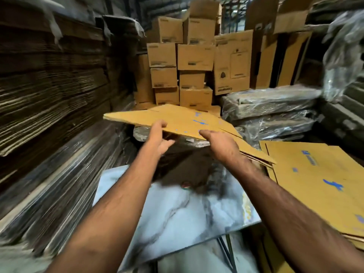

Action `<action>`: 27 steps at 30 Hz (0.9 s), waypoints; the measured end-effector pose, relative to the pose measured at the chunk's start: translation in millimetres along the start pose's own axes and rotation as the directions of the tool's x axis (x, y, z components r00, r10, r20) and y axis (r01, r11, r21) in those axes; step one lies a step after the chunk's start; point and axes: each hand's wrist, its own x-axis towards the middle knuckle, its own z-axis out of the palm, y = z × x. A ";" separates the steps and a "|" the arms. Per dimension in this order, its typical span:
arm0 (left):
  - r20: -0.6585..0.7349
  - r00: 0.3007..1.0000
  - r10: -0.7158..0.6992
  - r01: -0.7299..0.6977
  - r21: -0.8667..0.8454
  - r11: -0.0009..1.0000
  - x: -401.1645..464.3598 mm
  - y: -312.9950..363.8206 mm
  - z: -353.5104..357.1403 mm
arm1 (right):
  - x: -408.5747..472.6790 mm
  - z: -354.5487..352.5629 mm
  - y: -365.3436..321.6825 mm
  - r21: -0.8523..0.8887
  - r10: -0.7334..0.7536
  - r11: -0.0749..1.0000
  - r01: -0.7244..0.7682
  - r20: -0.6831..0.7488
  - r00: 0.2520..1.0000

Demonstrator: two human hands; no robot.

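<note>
- Ahead of the body, both bare forearms stretch out almost straight above a marble-patterned tabletop (177, 217).
- The left hand (160, 137) pinches the near edge of a flattened cardboard box (177, 119), thumb over it and fingers curled beneath.
- The right hand (219, 143), knuckles up, grips the same edge further right; its fingers are hidden under the board.
- The box hangs in the air, tilted, in front of stacked cartons (195, 56).
- A pile of flat boxes (315, 184) lies to the right.
</note>
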 end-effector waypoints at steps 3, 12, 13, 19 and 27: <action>-0.085 0.993 -0.087 0.085 -0.025 0.996 -4.8 -38.6 -19.4 | -27.8 19.8 29.6 -0.012 -0.047 0.999 0.048 0.070 0.996; -0.200 0.952 -0.232 0.190 -0.211 0.959 -29.6 -131.4 -21.7 | -111.0 68.8 61.9 -0.051 -0.114 0.994 0.101 -0.455 0.883; -0.200 0.949 -0.242 0.199 -0.213 0.956 -31.5 -133.6 -19.2 | -121.9 76.3 60.3 0.043 -0.040 0.997 0.061 -0.389 0.920; -0.186 0.950 -0.252 0.211 -0.213 0.954 -45.5 -141.9 -8.5 | -123.2 81.1 67.5 0.879 0.688 -0.082 -0.470 0.391 0.612; -0.190 0.963 -0.193 0.143 -0.250 0.958 -50.2 -157.5 -54.8 | -99.1 66.3 102.0 0.735 0.448 -0.557 -0.385 0.657 0.606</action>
